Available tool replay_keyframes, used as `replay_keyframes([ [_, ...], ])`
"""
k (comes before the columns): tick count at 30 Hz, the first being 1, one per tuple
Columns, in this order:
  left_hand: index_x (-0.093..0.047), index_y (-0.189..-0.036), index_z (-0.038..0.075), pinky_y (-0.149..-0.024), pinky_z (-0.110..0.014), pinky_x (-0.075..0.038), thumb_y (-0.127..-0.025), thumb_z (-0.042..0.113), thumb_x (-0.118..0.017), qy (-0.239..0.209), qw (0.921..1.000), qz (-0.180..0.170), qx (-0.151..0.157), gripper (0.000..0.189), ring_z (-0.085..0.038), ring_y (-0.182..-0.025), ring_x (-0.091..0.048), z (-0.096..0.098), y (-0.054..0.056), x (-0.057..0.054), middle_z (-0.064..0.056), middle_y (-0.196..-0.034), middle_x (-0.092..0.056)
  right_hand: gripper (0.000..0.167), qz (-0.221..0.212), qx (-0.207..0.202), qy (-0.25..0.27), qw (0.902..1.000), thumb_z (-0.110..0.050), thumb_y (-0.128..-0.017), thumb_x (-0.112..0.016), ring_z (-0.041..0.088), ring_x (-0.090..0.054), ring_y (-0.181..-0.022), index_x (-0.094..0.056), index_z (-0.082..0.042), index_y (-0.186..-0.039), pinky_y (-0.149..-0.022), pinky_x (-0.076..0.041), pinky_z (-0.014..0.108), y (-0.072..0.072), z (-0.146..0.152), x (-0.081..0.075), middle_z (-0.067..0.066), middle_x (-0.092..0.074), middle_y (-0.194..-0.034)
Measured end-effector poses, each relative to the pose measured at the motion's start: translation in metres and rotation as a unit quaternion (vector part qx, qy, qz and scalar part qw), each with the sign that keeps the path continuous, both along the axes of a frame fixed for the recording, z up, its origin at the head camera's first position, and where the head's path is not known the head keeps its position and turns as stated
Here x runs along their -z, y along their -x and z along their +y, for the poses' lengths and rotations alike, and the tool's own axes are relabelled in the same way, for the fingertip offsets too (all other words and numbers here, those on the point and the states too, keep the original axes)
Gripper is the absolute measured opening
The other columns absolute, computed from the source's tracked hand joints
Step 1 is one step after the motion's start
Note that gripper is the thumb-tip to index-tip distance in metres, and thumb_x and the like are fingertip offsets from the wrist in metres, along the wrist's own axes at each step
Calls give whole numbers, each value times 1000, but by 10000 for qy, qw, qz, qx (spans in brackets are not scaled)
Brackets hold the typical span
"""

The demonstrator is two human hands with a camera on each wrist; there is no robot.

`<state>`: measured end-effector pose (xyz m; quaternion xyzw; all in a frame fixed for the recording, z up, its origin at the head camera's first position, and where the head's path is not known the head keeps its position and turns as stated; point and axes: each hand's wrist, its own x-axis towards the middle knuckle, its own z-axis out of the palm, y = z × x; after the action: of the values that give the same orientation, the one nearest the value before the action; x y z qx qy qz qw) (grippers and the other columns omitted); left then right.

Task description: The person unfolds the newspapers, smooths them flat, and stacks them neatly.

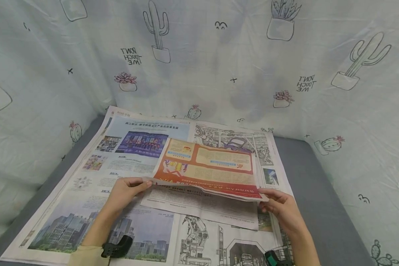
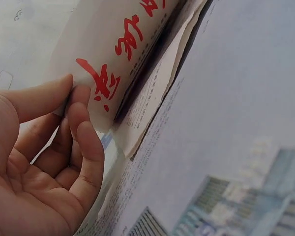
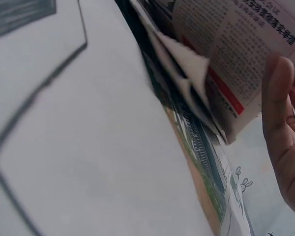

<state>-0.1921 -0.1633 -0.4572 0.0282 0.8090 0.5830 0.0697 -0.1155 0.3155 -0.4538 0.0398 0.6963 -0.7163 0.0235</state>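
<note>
A folded newspaper (image 1: 209,166) with an orange and red printed page lies over larger spread newspaper sheets (image 1: 126,173). Its near edge is lifted and bowed between my two hands. My left hand (image 1: 124,194) pinches the left end of that edge between thumb and fingers; in the left wrist view large red characters show on the held paper (image 2: 132,44). At the right end, my right hand (image 1: 282,210) pinches the corner with thumb and forefinger. Below the raised edge, a lower printed flap (image 1: 199,207) rests on the spread sheets.
The spread sheets cover much of a grey table (image 1: 319,184), whose surface shows along the right side. A pale curtain (image 1: 199,55) with cactus drawings hangs behind and at both sides. Dark bands (image 1: 117,247) are worn on both wrists.
</note>
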Motion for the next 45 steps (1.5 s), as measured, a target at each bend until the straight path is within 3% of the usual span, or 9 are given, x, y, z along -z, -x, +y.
replay_keyframes([
  [5,-76,-101,0,-60,-31,-47,-89,34,-75,-127,9999,-19,23,36,-20,-71,-50,1,0,-1,-14,-96,-69,28,178,-44,-84,9998,2,-93,-64,20,-67,-91,-63,12,-118,-74,-57,36,0,-2,1,8,-68,-110],
  [14,-76,-101,-1,-63,-32,-50,-89,33,-75,-233,9997,10,21,36,-19,-75,-53,2,-1,-4,-15,-99,-69,25,91,171,-111,9998,-6,-93,-68,21,-68,-83,-65,16,-107,-76,-57,36,1,-4,1,11,-70,-94],
  [24,-76,-100,1,-64,-33,-48,-89,29,-75,-341,9993,71,149,31,-22,-76,-52,3,-1,-5,-15,-98,-70,33,-142,487,-332,9982,-10,-93,-70,21,-68,-82,-63,17,-111,-76,-56,35,0,-7,0,12,-69,-96],
  [31,-77,-100,2,-65,-34,-49,-89,32,-76,-197,9997,85,88,32,-23,-77,-55,4,-2,-8,-13,-97,-71,35,-117,557,-367,9977,-11,-93,-70,20,-68,-84,-63,18,-112,-76,-56,34,0,-8,0,15,-70,-96],
  [35,-77,-100,3,-67,-34,-50,-87,35,-76,-62,9996,263,-30,34,-26,-81,-59,9,-4,-11,-12,-95,-72,37,-178,680,-419,9966,-15,-92,-72,23,-68,-85,-64,16,-111,-77,-56,36,0,-7,0,20,-69,-96],
  [40,-78,-99,8,-66,-39,-52,-88,39,-74,268,9975,649,-89,34,-31,-79,-61,13,-5,-22,-12,-92,-71,38,-163,625,-556,9964,-17,-92,-72,27,-68,-87,-64,15,-109,-79,-56,36,6,-3,-10,21,-69,-95],
  [45,-78,-104,14,-72,-39,-54,-92,36,-71,718,9873,1396,260,26,-24,-87,-66,13,2,-51,-3,-97,-73,38,172,280,-1172,9926,-20,-94,-69,30,-68,-87,-64,14,-109,-79,-56,35,18,8,-37,21,-68,-99],
])
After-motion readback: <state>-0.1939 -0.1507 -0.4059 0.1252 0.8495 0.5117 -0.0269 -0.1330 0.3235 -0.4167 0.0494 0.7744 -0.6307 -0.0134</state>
